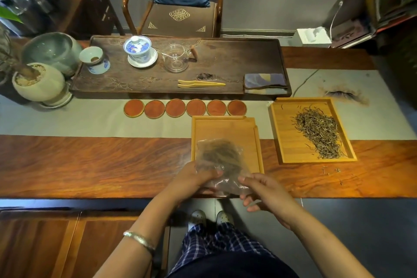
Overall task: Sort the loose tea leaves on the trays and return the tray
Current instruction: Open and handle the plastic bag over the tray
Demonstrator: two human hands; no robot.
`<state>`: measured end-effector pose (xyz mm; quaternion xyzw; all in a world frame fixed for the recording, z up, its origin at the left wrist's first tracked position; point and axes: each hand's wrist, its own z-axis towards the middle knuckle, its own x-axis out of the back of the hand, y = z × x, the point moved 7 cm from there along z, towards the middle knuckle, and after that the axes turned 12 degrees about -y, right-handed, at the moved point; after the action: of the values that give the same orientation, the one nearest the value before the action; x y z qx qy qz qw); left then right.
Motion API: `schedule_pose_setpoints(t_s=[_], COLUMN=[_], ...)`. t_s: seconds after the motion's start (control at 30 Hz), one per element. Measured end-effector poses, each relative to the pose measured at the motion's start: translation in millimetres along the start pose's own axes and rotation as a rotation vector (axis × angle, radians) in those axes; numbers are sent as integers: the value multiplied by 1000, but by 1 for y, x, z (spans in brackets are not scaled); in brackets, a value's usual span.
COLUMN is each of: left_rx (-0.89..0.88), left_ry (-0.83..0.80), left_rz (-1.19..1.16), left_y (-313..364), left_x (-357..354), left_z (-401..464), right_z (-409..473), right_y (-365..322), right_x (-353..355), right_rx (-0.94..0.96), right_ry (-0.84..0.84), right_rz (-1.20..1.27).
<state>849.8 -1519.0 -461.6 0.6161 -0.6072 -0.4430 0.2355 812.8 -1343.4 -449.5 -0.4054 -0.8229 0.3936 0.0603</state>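
Holding a clear plastic bag [220, 165] of dark tea leaves, both hands meet at the near edge of the wooden surface [90, 165]. The left hand [195, 178] grips the bag's lower left part with curled fingers, and the right hand [262, 192] pinches its lower right corner between thumb and fingers. A silver bracelet [140, 239] sits on the left wrist. The bag lies over the near part of a light bamboo tray [225, 128], which is just beyond the hands; the far part of this tray is bare. To the right of the hands, apart from the first tray, a second bamboo tray [286, 142] carries a pile of loose tea leaves [320, 131]. A few stray leaves [331, 171] lie on the surface near this tray's front edge. Beyond the first tray, six round coasters [185, 108] stand in a row, and behind them a dark tea tray [225, 52] holds a lidded cup [140, 48], a glass pitcher [176, 58] and bamboo tongs [200, 84].
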Motion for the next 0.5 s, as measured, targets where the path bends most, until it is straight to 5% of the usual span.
schedule_pose_setpoints(t_s=[0.2, 0.5], left_rx=[66, -153], left_ry=[28, 252], left_rz=[31, 77], left_y=[5, 14], left_x=[12, 31], left_z=[-9, -28], right_z=[1, -2], right_y=[-17, -36], right_x=[0, 6], right_rx=[181, 350], right_ry=[87, 106], right_rz=[11, -85])
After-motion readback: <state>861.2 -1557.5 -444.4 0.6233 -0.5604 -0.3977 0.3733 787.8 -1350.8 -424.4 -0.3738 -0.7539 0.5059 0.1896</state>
